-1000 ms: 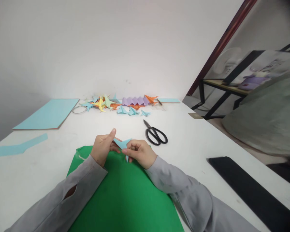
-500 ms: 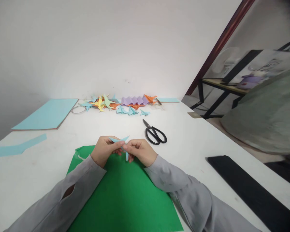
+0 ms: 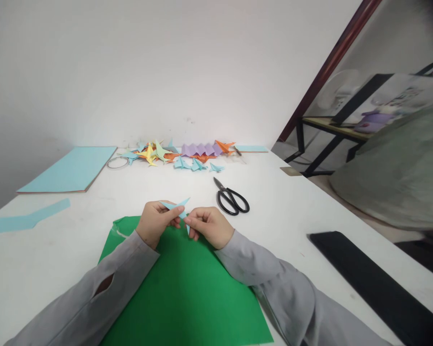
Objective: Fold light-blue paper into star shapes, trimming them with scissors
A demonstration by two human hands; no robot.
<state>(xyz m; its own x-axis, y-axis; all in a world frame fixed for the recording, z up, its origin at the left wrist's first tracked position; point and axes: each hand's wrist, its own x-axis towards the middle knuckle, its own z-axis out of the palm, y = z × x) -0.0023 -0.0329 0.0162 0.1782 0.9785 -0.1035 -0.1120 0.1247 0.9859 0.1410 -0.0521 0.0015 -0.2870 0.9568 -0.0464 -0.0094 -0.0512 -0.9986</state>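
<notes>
Both hands meet over the far edge of a green paper sheet point(image 3: 187, 293) on the white table point(image 3: 281, 216). My left hand point(image 3: 155, 222) pinches the left part of a small folded light-blue paper shape point(image 3: 176, 205) with pointed tips. My right hand point(image 3: 209, 226) pinches the same shape from the right, fingers curled; one blue tip pokes down beside its fingers. Grey sleeves cover both forearms.
Black scissors point(image 3: 233, 198) lie just right of my hands. A heap of folded coloured paper shapes point(image 3: 176, 154) and a tape ring point(image 3: 118, 163) sit at the wall. A light-blue sheet stack point(image 3: 70, 168) and a blue strip point(image 3: 27, 220) lie left; a black strip point(image 3: 375, 283) lies right.
My left thumb, raised a second ago, has closed down onto the blue shape. The shape has been turned and flattened between both hands, its tips now pointing up and right.
</notes>
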